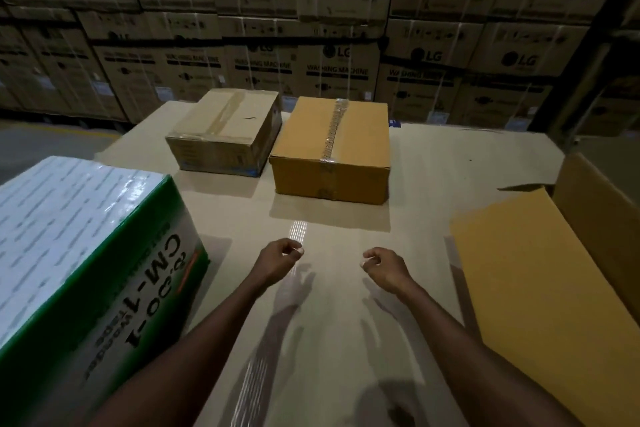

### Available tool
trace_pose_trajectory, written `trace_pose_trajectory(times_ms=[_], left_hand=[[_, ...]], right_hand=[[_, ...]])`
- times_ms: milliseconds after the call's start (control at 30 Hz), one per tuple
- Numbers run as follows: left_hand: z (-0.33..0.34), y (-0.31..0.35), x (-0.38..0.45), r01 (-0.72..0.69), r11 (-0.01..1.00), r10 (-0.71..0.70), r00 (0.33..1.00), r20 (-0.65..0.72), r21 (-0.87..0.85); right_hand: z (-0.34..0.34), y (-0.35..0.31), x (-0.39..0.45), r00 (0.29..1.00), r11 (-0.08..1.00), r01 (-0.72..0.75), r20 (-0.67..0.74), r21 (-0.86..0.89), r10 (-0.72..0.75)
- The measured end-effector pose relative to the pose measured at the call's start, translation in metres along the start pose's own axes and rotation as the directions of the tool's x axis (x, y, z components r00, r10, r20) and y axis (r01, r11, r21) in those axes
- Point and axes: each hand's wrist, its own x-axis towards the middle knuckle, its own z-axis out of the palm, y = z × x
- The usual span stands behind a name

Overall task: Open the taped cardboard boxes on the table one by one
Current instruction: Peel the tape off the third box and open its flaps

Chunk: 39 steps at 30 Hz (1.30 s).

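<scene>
Both forearms are stretched forward over the counter (433,156), wrists slightly raised. The left hand (282,255) is held with its fingers curled in, thumb against fingertip; a thin strip of tape may be pinched there, though this cannot be told in the dim light. The right hand (382,262) is likewise curled, and nothing is seen in it. Ahead, well apart from both hands, a yellow box (332,149) is set with tape along its top seam, just beside a brown box (225,132), also taped. A green box (86,253) is placed at the left, and an opened box (554,281) at the right.
</scene>
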Motion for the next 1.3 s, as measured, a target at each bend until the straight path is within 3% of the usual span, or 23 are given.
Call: trace_pose_trajectory(times_ms=[67, 200, 300, 467, 600, 833, 1033, 1300], left_hand=[[-0.008, 0.007, 0.039, -0.039, 0.999, 0.039, 0.999, -0.017, 0.021], [-0.025, 0.025, 0.110, -0.239, 0.962, 0.251, 0.964, -0.082, 0.133], [-0.038, 0.036, 0.158, -0.279, 0.946, 0.303, 0.942, -0.142, 0.168], [-0.052, 0.047, 0.211, -0.068, 0.989, 0.106, 0.944, -0.313, 0.132], [-0.054, 0.040, 0.236, -0.050, 0.997, 0.064, 0.972, -0.227, 0.066], [-0.065, 0.028, 0.272, -0.003, 0.988, -0.010, 0.996, -0.088, -0.153], [-0.054, 0.024, 0.227, -0.056, 0.985, 0.015, 0.970, -0.241, -0.162], [-0.020, 0.011, 0.096, -0.002, 0.986, -0.049, 0.954, -0.297, -0.168]], right_hand=[[-0.002, -0.006, 0.033, 0.999, 1.000, -0.016, -0.032, -0.011, 0.015], [-0.014, -0.020, 0.093, 0.995, 0.999, -0.049, -0.091, -0.016, 0.047], [-0.024, -0.029, 0.128, 0.989, 0.997, -0.064, -0.133, 0.040, 0.068], [-0.044, -0.050, 0.171, 0.955, 0.954, -0.101, -0.243, 0.281, 0.172], [-0.055, -0.058, 0.194, 0.952, 0.903, -0.087, -0.233, 0.421, 0.201], [-0.051, -0.042, 0.225, 0.985, 0.832, -0.119, -0.043, 0.542, 0.169], [-0.040, -0.027, 0.196, 0.957, 0.858, -0.052, -0.220, 0.510, 0.189], [-0.038, 0.004, 0.083, 0.919, 0.885, -0.054, -0.324, 0.463, 0.225]])
